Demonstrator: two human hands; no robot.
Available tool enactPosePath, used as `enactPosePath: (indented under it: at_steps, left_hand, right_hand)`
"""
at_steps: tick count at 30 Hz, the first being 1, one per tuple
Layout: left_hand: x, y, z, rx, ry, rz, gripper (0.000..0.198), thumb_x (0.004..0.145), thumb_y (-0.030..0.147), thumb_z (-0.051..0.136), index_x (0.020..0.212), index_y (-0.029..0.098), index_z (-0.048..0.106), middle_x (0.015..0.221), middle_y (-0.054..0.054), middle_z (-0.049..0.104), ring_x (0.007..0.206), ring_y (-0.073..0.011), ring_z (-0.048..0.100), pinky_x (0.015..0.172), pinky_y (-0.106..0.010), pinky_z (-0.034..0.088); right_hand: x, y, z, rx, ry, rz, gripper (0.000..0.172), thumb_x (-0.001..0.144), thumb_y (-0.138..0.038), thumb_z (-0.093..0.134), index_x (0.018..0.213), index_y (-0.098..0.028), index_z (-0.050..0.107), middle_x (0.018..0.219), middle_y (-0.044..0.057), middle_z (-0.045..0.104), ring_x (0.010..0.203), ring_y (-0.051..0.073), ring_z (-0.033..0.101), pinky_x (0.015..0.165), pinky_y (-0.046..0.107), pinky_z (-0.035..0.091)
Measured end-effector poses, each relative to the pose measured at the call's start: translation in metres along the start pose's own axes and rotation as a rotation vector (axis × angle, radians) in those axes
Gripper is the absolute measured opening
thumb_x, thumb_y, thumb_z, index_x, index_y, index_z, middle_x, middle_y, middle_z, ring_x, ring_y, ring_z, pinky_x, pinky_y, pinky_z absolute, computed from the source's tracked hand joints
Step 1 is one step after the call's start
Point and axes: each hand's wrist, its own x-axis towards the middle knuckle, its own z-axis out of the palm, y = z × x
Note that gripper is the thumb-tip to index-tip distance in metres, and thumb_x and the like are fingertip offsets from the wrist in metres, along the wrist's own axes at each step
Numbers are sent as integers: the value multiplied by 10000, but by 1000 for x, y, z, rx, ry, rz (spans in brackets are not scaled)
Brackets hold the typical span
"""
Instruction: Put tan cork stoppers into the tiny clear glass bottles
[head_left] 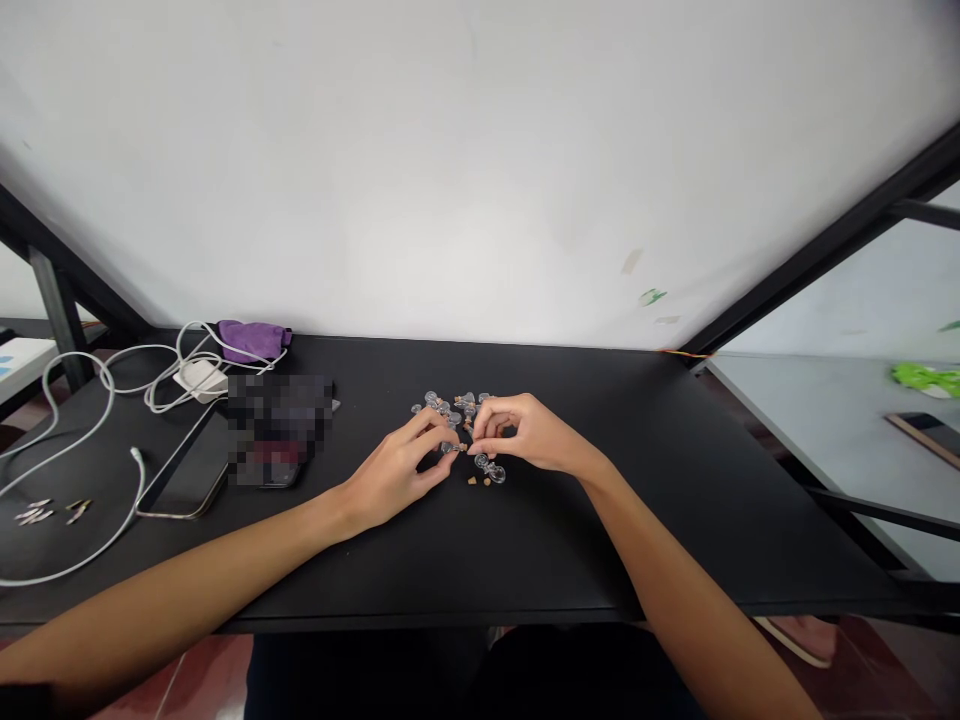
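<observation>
My left hand (405, 455) pinches a small clear glass bottle (448, 448) lying on its side, its neck pointing right. At that neck sits a tiny cork (463, 448), and the fingertips of my right hand (510, 430) are closed beside it. Whether the right fingers grip the cork itself is hard to make out. Several more little bottles (433, 398) lie in a loose pile behind and between my hands. Just below my right hand rests another clear bottle (495, 472). Two loose corks (472, 481) are on the table nearer to me.
The black table (480, 560) meets a white wall. To the left lie a phone (187, 470), a blurred-out dark object (277, 430), a white cable (105, 420) with a charger (201, 379), a purple pouch (251, 340) and several small metallic pieces (36, 512). Black metal frame bars (795, 250) slant at both sides.
</observation>
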Motion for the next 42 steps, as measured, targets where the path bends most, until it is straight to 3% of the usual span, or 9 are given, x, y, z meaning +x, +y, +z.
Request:
enactPosePath:
  at_steps: [22, 42]
  left_hand:
    - [-1, -3, 2, -67, -9, 60, 86, 1014, 194, 566, 1057, 219, 636, 1028, -45, 574, 811, -119, 567, 737, -252, 500]
    - [0, 0, 0, -65, -10, 28, 93, 1015, 186, 550, 1057, 218, 627, 1029, -45, 587, 840, -130, 581, 782, -263, 514]
  right_hand:
    - [1, 0, 7, 109, -85, 20, 268, 765, -373, 870, 802, -186, 682, 736, 14, 723, 668, 173, 686, 669, 295, 542]
    - [2, -3, 8, 104, -62, 18, 338, 733, -441, 886, 806, -185, 677, 783, 6, 680, 686, 160, 658, 664, 289, 529]
